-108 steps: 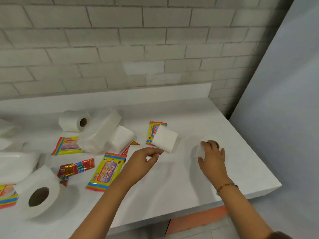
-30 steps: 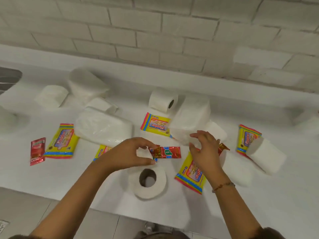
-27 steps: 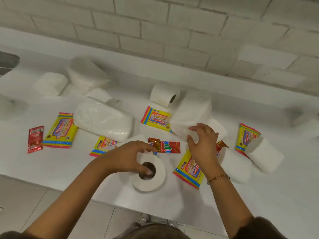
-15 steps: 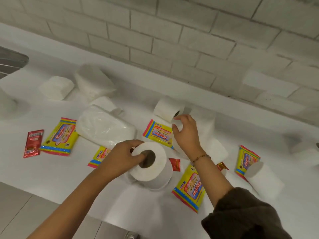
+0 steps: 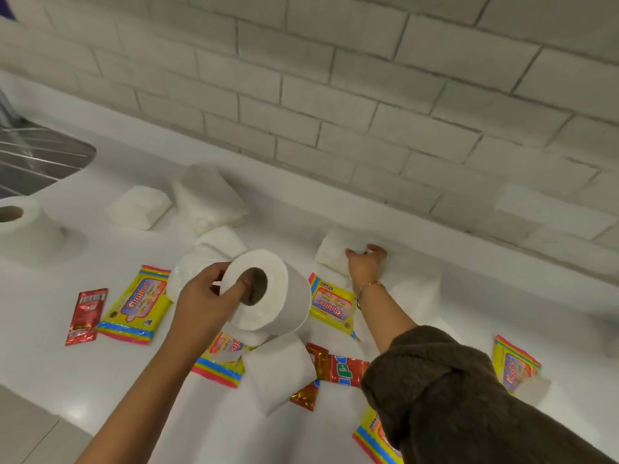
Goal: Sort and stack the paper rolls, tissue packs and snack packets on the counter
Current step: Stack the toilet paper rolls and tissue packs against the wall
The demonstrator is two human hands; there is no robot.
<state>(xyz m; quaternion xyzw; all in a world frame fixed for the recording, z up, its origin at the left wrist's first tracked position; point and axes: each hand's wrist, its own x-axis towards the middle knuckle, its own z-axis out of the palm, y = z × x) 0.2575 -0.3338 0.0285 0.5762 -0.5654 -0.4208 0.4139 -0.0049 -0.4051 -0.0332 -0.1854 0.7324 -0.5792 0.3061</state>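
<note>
My left hand (image 5: 207,301) holds a white paper roll (image 5: 271,289) lifted above the counter, thumb inside its core. My right hand (image 5: 363,266) reaches far back and closes around a second paper roll (image 5: 331,252) lying near the wall. A third roll (image 5: 20,226) stands upright at the far left. White tissue packs (image 5: 207,199) lie at the back, one small pack (image 5: 139,207) beside them and another (image 5: 279,373) below the lifted roll. Yellow snack packets (image 5: 137,303) and red sachets (image 5: 85,316) lie scattered flat.
The white counter (image 5: 50,356) has its front edge at lower left, with floor tiles below. A metal sink drainer (image 5: 37,155) sits at far left. A brick wall with a low white ledge (image 5: 502,259) runs behind everything. More yellow packets (image 5: 514,366) lie at right.
My left hand has lifted the paper roll off the counter and tipped it up. My right hand moved from the middle packets back to the roll by the wall.
</note>
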